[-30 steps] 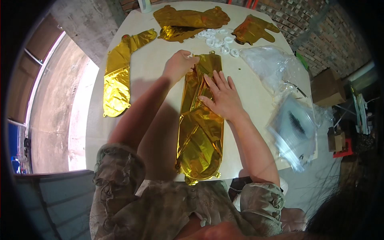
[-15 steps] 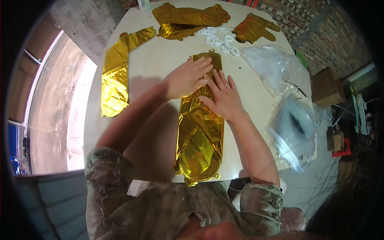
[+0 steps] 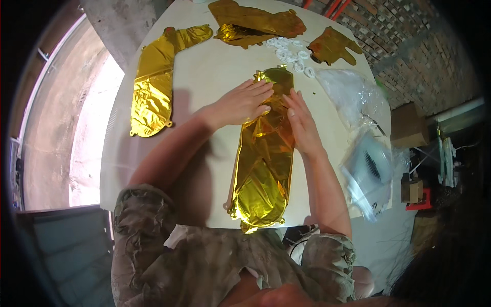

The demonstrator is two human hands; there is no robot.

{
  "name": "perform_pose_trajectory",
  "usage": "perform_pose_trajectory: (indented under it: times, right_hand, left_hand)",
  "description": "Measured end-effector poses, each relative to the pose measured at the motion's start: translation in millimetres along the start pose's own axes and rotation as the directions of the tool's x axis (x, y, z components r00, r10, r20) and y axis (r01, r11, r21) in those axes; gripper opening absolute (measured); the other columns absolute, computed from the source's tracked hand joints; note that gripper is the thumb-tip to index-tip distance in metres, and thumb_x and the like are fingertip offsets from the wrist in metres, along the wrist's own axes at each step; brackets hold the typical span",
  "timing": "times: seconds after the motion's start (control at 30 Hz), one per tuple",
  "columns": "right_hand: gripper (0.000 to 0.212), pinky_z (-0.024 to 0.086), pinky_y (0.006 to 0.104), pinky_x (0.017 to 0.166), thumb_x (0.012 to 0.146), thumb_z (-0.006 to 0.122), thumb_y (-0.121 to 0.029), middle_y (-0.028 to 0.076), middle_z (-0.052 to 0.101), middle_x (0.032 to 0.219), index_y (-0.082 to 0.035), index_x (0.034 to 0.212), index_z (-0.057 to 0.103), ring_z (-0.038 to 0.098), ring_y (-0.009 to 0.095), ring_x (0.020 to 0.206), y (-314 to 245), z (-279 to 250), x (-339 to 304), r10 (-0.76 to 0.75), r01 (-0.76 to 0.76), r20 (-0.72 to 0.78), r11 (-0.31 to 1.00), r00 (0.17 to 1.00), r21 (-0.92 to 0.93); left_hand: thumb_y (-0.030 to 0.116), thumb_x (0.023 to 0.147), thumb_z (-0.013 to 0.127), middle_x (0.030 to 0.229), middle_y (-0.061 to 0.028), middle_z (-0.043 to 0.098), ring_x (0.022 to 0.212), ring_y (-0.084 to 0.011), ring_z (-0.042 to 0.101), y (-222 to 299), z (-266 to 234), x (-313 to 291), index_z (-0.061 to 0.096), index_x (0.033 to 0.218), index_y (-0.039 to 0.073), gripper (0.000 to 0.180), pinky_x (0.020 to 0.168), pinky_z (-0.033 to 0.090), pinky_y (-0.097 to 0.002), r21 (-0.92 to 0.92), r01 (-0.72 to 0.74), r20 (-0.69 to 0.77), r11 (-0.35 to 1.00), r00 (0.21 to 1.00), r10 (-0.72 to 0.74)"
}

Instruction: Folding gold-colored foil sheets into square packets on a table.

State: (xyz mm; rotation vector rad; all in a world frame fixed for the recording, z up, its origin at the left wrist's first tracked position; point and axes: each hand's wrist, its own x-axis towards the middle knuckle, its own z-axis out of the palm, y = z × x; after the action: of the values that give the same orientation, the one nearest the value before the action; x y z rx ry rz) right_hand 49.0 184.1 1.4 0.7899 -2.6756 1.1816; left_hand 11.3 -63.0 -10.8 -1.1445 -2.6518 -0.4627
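A long gold foil balloon, flat and folded lengthwise, lies on the table in front of me, its rounded near end at the table's front edge. My left hand rests on its upper part, fingers stretched out and pressed flat across the foil. Along the right edge of the same balloon, my right hand stands on its side with straight fingers, touching the foil near the far end. Creases run across the middle of the foil. Neither hand grips anything.
Another folded gold foil balloon lies at the left. More gold foil pieces lie at the back, one further right. White rings are scattered near them. Clear plastic bags and crumpled clear film cover the right side.
My right hand has gone from lying on top of the foil to its right edge. My left hand stays on the upper part. The whole view has shifted slightly.
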Motion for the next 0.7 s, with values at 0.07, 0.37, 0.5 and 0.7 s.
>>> perform_pose_trajectory:
  times: [0.07, 0.37, 0.5, 0.7]
  right_hand:
    - [0.052, 0.015, 0.0489, 0.124, 0.104, 0.047, -0.033, 0.020, 0.036, 0.160, -0.005, 0.148, 0.049, 0.023, 0.040, 0.152, -2, -4, -1, -0.049, 0.049, -0.024, 0.999, 0.999, 0.021]
    - [0.066, 0.014, 0.0529, 0.124, 0.100, 0.053, -0.036, 0.020, 0.026, 0.164, -0.004, 0.155, 0.035, 0.021, 0.041, 0.152, -54, -1, -26, -0.233, 0.419, 0.472, 0.842, 0.850, -0.340]
    - [0.072, 0.013, 0.0549, 0.124, 0.099, 0.054, -0.047, 0.020, 0.023, 0.165, -0.008, 0.157, 0.034, 0.021, 0.041, 0.153, -80, 11, -65, -0.267, 0.459, 0.560, 0.857, 0.784, -0.235]
    - [0.078, 0.015, 0.0549, 0.124, 0.095, 0.055, -0.054, 0.021, 0.027, 0.164, -0.007, 0.155, 0.037, 0.023, 0.040, 0.152, -115, -1, -36, -0.315, 0.494, 0.585, 0.852, 0.747, -0.172]
  left_hand:
    - [0.034, 0.106, 0.045, 0.160, -0.0156, 0.036, 0.151, -0.0289, 0.030, 2, -1, 2, 0.043, 0.150, 0.000, 0.056, 0.124, 0.020, -0.0449, -0.005, 0.007, 0.007, 1.000, 1.000, -0.007]
    - [0.036, 0.106, 0.044, 0.162, -0.0140, 0.033, 0.153, -0.0269, 0.025, 5, -8, 3, 0.041, 0.151, 0.001, 0.057, 0.126, 0.018, -0.0429, 0.052, 0.053, 0.081, 0.997, 0.995, -0.057]
    - [0.040, 0.107, 0.040, 0.163, -0.0137, 0.032, 0.153, -0.0265, 0.023, 6, -5, 5, 0.040, 0.152, 0.002, 0.058, 0.126, 0.016, -0.0422, -0.011, 0.093, 0.091, 0.996, 0.992, -0.092]
    - [0.040, 0.108, 0.039, 0.163, -0.0142, 0.031, 0.154, -0.0264, 0.022, 7, -8, 3, 0.040, 0.152, 0.002, 0.059, 0.126, 0.016, -0.0424, 0.038, 0.077, 0.116, 0.996, 0.990, -0.081]
